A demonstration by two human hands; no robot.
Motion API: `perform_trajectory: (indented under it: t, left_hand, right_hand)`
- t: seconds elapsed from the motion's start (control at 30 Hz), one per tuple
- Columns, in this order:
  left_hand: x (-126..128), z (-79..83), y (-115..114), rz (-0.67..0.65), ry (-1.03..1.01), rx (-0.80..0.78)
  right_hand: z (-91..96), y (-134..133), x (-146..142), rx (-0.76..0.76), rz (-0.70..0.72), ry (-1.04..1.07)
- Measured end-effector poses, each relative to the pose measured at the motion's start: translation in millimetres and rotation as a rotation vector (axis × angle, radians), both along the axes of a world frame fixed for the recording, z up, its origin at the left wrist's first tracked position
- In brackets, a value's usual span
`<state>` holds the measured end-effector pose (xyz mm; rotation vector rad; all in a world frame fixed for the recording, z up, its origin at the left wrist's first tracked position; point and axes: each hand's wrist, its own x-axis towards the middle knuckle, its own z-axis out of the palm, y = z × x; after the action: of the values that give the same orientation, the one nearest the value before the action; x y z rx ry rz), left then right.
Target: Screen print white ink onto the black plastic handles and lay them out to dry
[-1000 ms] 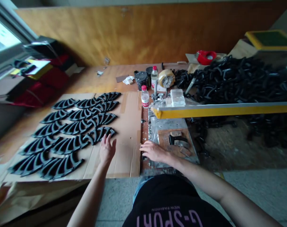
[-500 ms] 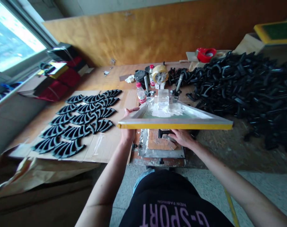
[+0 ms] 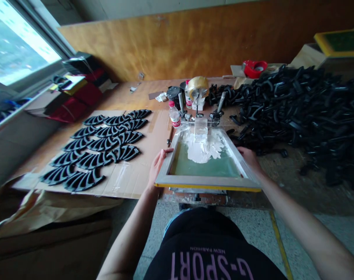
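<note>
A screen printing frame (image 3: 207, 181), with a yellow lower edge and green mesh, lies low over the printing base (image 3: 198, 197), which it mostly hides. White ink (image 3: 198, 153) is spread over the mesh's far half, and a clear block (image 3: 200, 130) stands in it. My left hand (image 3: 157, 166) grips the frame's left side, thumb on top. At the opposite side, my right hand (image 3: 250, 158) is closed on the frame's edge, its fingers partly hidden. Metal clamps (image 3: 216, 116) stand at the frame's far end.
Rows of black fan-shaped parts (image 3: 85, 180) lie on cardboard (image 3: 127, 181) at left. A large pile of black parts (image 3: 319, 112) covers the right. Bottles (image 3: 175, 115), a dark jar (image 3: 173, 93) and a tape roll (image 3: 198, 86) stand behind the frame. A red tape dispenser (image 3: 255, 69) sits farther back.
The frame has come down from a raised tilt, covering the base and the black part there. My right hand has left that part and moved to the frame's right side.
</note>
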<state>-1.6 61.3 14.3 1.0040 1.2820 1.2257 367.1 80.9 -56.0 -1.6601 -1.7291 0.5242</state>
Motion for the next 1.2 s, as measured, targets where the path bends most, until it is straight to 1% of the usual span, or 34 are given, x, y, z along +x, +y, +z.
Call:
perform_trajectory:
  t: [0.03,0.1,0.17,0.2,0.23,0.3,0.33,0.4,0.47,0.53,0.6,0.63,0.67,0.7,0.73,0.8,0.83,0.9,0.97,1.0,1.03,1.1,1.13,1.2]
  left_hand:
    - [-2.8,-9.0,-6.8,-0.035,0.024,-0.063]
    - [-6.1,-31.7,-17.3,-0.085,0.051,-0.157]
    - [-6.4,-57.9,-21.8,-0.115,0.064,-0.209]
    - [-5.9,-70.8,-21.9,-0.119,0.078,-0.221]
    - [-5.4,-83.0,-21.0,-0.125,0.101,-0.223]
    - [-5.2,-102.8,-17.4,-0.137,0.151,-0.213]
    - [-5.7,-109.9,-15.6,-0.146,0.169,-0.208]
    - [-7.6,-118.1,-13.2,-0.170,0.190,-0.204]
    - [-9.3,-120.1,-12.9,-0.183,0.196,-0.205]
    - [-9.9,-118.9,-13.9,-0.179,0.201,-0.204]
    - [-9.1,-117.6,-15.0,-0.165,0.199,-0.198]
    - [-8.5,-117.3,-15.4,-0.160,0.199,-0.192]
    - [-7.9,-117.3,-15.6,-0.155,0.197,-0.186]
    - [-7.5,-117.4,-15.6,-0.153,0.193,-0.181]
    - [-7.3,-117.6,-15.6,-0.151,0.191,-0.180]
    - [-7.1,-117.5,-15.5,-0.143,0.194,-0.190]
    - [-7.0,-117.3,-15.6,-0.136,0.197,-0.196]
    - [-6.4,-116.4,-15.8,-0.127,0.204,-0.211]
    - [-5.3,-114.7,-16.1,-0.124,0.199,-0.224]
    - [-4.8,-113.0,-16.3,-0.124,0.192,-0.228]
    - [-4.6,-110.1,-16.5,-0.126,0.185,-0.232]
    - [-5.4,-99.3,-17.2,-0.141,0.172,-0.240]
    - [-6.4,-90.8,-17.7,-0.145,0.166,-0.235]
    - [-8.8,-67.7,-18.5,-0.136,0.166,-0.198]
  right_hand:
    - [7.7,10.2,-1.1,0.029,-0.037,-0.004]
    - [25.3,30.5,-20.6,0.130,-0.047,-0.055]
    - [41.6,48.8,-55.5,0.239,0.028,-0.169]
    - [47.7,56.9,-74.6,0.265,0.082,-0.243]
    - [51.8,63.7,-92.5,0.262,0.137,-0.316]
    - [53.6,71.9,-120.2,0.177,0.231,-0.436]
    - [51.6,72.2,-128.6,0.108,0.274,-0.480]
    - [44.2,63.9,-134.4,-0.013,0.352,-0.543]
    - [37.0,45.2,-128.9,-0.046,0.451,-0.583]
    - [34.3,23.1,-118.3,-0.001,0.602,-0.601]
    - [36.5,6.5,-109.0,0.027,0.755,-0.595]
    - [38.4,1.8,-106.3,0.022,0.806,-0.585]
    - [40.1,-0.6,-105.1,0.013,0.826,-0.575]
    - [40.8,-1.6,-105.4,0.009,0.806,-0.569]
    - [40.2,-2.1,-106.8,0.019,0.755,-0.570]
    - [34.9,-5.5,-110.6,0.077,0.647,-0.590]
    - [31.0,-9.2,-112.0,0.114,0.626,-0.602]
    - [23.7,-18.5,-113.1,0.156,0.668,-0.603]
    - [21.4,-22.6,-113.7,0.140,0.722,-0.561]
    - [23.1,-19.9,-115.1,0.123,0.709,-0.529]
    - [26.7,-13.4,-117.4,0.110,0.668,-0.494]
    - [39.0,10.2,-123.8,0.109,0.549,-0.425]
    - [47.1,25.6,-125.8,0.116,0.487,-0.402]
    - [64.8,57.4,-121.4,0.128,0.362,-0.387]
